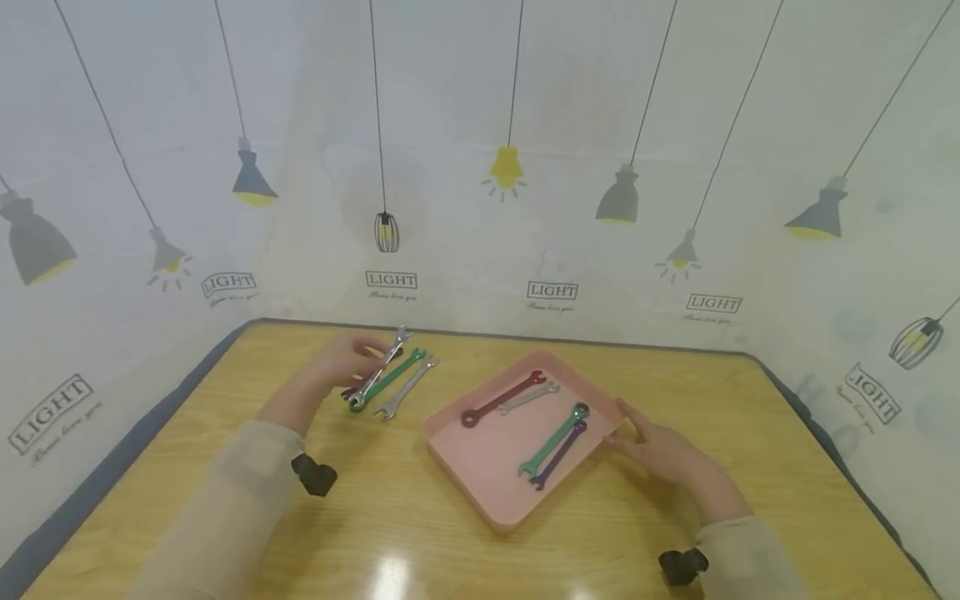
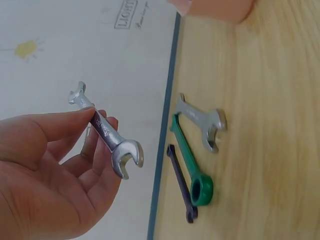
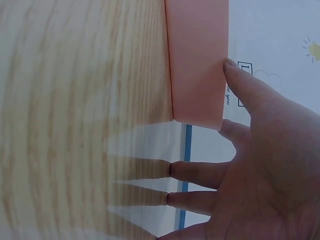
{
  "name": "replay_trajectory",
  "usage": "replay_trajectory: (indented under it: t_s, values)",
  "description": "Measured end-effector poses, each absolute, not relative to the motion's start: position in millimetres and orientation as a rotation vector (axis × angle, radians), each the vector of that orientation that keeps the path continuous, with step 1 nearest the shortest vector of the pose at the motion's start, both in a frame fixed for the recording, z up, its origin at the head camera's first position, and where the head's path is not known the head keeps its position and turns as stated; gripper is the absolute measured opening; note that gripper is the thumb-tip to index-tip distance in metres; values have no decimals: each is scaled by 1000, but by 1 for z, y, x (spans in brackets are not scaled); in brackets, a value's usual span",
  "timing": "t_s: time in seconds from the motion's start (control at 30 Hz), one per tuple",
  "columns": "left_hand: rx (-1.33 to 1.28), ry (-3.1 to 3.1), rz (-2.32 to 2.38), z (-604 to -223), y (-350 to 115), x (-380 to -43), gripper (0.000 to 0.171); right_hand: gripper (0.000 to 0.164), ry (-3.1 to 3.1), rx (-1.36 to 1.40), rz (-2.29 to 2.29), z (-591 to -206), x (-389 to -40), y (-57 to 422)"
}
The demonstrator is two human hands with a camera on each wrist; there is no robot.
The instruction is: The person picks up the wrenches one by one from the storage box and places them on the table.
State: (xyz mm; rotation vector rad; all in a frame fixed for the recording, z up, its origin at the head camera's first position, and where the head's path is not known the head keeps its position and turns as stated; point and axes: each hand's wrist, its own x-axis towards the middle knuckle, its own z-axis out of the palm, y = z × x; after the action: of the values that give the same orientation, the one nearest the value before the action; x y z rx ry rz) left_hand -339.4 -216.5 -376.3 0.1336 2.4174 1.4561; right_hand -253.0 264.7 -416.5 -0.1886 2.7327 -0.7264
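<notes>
Between thumb and fingers, my left hand (image 1: 348, 360) pinches a silver double open-ended wrench (image 2: 106, 130), raised over the table's far left side. Below it lie a green ratchet wrench (image 2: 186, 150), another silver open-ended wrench (image 2: 200, 115) and a small dark purple wrench (image 2: 181, 182). My right hand (image 1: 667, 450) is at the right corner of the pink tray (image 1: 487, 467). Its thumb touches the rim and the other fingers are spread, their tips down by the tabletop in the right wrist view.
Inside the tray, a red wrench (image 1: 501, 400) and a small silver wrench (image 1: 528, 398) lie towards the back. A green wrench (image 1: 553, 440) and a purple wrench (image 1: 558, 455) lie along its right side. The wooden table (image 1: 360, 517) ends at a wall covering printed with lamps.
</notes>
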Motion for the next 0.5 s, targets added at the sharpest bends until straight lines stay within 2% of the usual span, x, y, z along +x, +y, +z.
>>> replay_trajectory:
  t_s: [0.5]
  values:
    - [-35, 2381, 1337, -381, -242, -367, 43, 87, 2746, -173, -720, -419, -253, 265]
